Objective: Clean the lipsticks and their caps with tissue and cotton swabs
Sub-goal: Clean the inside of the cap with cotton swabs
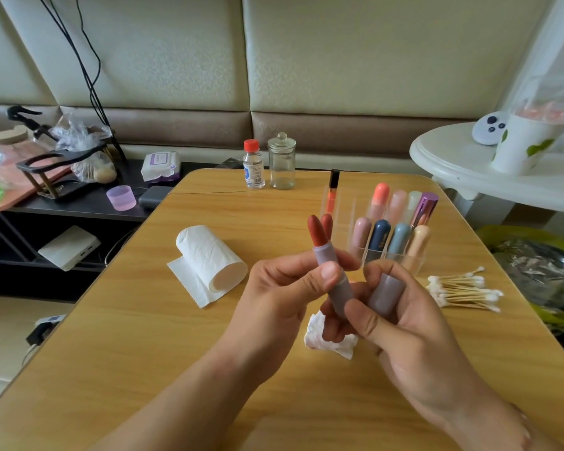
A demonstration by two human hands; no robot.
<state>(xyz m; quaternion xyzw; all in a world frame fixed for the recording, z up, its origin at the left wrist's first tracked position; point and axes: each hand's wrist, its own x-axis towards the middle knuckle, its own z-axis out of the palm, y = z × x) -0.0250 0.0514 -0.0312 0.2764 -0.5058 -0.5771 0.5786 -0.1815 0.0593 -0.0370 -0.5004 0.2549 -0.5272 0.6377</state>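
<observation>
Fingers (331, 275) of the left hand (274, 297) curl round a lipstick (332, 271), the thumb pressing its grey-mauve barrel against the other fingertips, so the tube stands tilted above the surface (144, 336). Its brick-red bullet is wound out and looks doubled, which may be motion blur. Left of the hands a tissue roll (209, 258) lies on its side with a loose sheet trailing toward the near edge. Below the hands, a crumpled tissue (316, 336) rests on the wood, faintly stained pink. The right hand (404, 327) closes on the matching grey-mauve cap (386, 294), held between thumb and curled fingers, just beside the barrel's lower end; whether cap and barrel touch cannot be told. Behind the hands a clear organiser (388, 229) holds more capped lipsticks upright in pastel and dark cases. Farther right, cotton swabs (463, 289) lie in a loose bundle on the surface
</observation>
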